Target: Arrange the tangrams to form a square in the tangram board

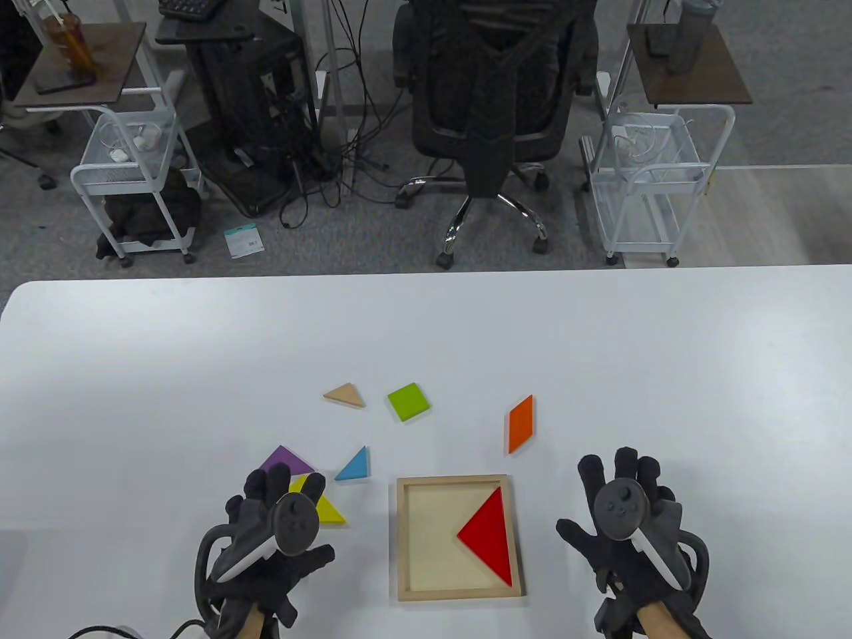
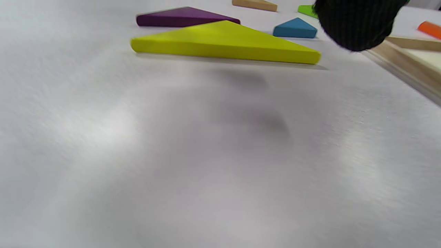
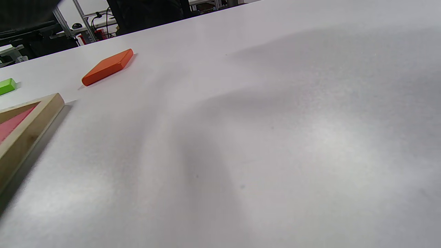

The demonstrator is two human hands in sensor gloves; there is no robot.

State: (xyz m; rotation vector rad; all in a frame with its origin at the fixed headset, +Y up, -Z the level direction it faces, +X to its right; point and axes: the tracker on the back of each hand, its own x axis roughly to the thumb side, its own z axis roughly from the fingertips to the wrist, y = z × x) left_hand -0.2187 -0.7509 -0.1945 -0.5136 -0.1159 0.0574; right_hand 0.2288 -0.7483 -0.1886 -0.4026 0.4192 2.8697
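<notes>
Nearest the table's front edge, the left hand hangs over the white table with fingers spread and relaxed, grasping nothing. The right hand is likewise released, fingers fanned out, with bare tabletop all around it and out to the right edge.

Between the hands lies the wooden board, a shallow square tray. Inside it sits one red triangle, its long side against the right wall; the left half of the tray is free.

The left hand's fingers cover part of the yellow triangle, which lies just left of the board. Whether they touch it cannot be told; the left wrist view shows one fingertip above the table, blurred. The purple triangle behind it is partly hidden too.

Farther out, well apart from each other, lie a blue triangle, an orange slanted piece, a green square and a tan triangle. Beyond them the table is open to its far edge.
</notes>
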